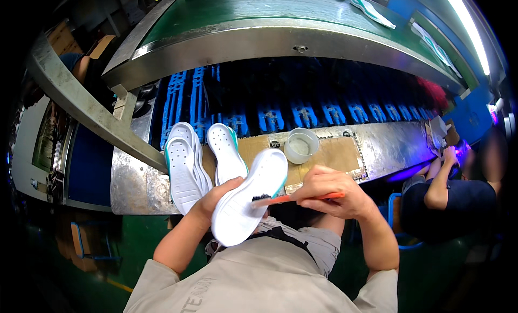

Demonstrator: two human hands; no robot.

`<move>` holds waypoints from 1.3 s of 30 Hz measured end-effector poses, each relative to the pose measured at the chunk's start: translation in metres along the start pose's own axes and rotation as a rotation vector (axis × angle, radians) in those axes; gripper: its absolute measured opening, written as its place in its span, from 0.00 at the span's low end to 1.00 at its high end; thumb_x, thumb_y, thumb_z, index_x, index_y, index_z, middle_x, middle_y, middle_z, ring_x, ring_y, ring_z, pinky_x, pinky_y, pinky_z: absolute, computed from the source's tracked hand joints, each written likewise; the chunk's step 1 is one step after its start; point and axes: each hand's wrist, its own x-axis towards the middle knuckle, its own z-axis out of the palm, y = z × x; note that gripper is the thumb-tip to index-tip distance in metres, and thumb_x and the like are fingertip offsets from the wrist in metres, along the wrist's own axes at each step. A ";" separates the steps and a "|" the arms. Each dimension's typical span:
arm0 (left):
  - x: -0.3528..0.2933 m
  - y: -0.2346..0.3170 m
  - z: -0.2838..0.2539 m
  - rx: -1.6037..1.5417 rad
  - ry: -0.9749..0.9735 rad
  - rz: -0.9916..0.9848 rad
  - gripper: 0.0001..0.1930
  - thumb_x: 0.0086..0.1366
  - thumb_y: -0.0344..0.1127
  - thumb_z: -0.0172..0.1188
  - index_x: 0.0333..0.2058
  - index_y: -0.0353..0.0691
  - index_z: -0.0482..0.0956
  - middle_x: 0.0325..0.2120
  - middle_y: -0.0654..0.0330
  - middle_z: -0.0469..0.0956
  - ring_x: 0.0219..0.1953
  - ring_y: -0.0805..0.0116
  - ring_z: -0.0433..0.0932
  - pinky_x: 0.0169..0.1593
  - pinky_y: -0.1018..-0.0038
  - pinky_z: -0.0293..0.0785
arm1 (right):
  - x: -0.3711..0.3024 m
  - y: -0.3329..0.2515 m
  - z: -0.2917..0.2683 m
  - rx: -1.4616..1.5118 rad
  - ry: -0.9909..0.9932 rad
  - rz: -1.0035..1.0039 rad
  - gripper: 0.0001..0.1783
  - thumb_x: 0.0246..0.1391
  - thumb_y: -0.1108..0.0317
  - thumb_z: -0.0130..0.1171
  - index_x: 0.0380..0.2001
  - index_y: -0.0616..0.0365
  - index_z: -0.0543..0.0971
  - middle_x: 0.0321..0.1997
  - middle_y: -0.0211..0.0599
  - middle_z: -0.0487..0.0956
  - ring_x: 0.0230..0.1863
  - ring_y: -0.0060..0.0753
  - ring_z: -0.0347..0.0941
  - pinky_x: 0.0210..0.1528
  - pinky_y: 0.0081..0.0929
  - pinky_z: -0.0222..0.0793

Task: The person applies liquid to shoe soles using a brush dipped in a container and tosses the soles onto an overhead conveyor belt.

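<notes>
My left hand (211, 198) grips a white shoe sole (241, 211) by its left edge, tilted over my lap; a teal stripe shows along its right side. In my right hand (335, 190) is a brush with an orange handle (280, 199). Its dark bristles (261, 197) touch the sole's inner face near the middle. Beyond the held sole, another white sole (224, 151) lies on the bench. Left of it, several more soles (183, 167) are stacked together. A translucent plastic cup (301, 146) with pale contents stands on cardboard past my right hand.
The metal bench (137, 183) runs across in front of me. A slanted metal bar (102, 111) comes down at the left. Above is a green conveyor (243, 16) carrying soles (372, 12). Blue racks (270, 119) stand behind the bench. Another person (450, 197) sits at the right.
</notes>
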 end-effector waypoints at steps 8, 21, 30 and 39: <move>-0.007 -0.009 0.000 -0.304 -0.124 -0.587 0.38 0.80 0.61 0.36 0.71 0.33 0.64 0.54 0.22 0.74 0.56 0.25 0.77 0.53 0.34 0.76 | 0.019 0.019 -0.028 0.027 -0.208 -0.054 0.16 0.58 0.70 0.71 0.49 0.48 0.90 0.41 0.31 0.87 0.42 0.37 0.76 0.49 0.33 0.77; -0.011 -0.007 0.010 -0.096 0.117 -0.173 0.36 0.76 0.53 0.49 0.74 0.36 0.60 0.55 0.23 0.72 0.46 0.29 0.84 0.42 0.45 0.86 | -0.034 0.029 -0.018 -0.048 0.196 0.388 0.07 0.57 0.71 0.72 0.39 0.57 0.90 0.36 0.41 0.87 0.40 0.38 0.83 0.46 0.31 0.78; 0.013 -0.014 0.011 0.573 0.003 0.081 0.36 0.81 0.52 0.42 0.79 0.41 0.46 0.58 0.45 0.78 0.56 0.55 0.84 0.60 0.60 0.82 | -0.053 0.042 0.004 0.231 0.302 0.529 0.09 0.66 0.72 0.63 0.43 0.66 0.87 0.37 0.39 0.86 0.38 0.27 0.84 0.46 0.26 0.78; 0.015 0.025 0.070 0.307 -0.210 -0.049 0.47 0.67 0.57 0.61 0.75 0.33 0.56 0.61 0.30 0.72 0.59 0.37 0.80 0.56 0.47 0.84 | -0.156 0.083 0.044 0.664 1.279 0.264 0.11 0.71 0.70 0.59 0.47 0.69 0.82 0.37 0.39 0.84 0.38 0.28 0.81 0.47 0.25 0.76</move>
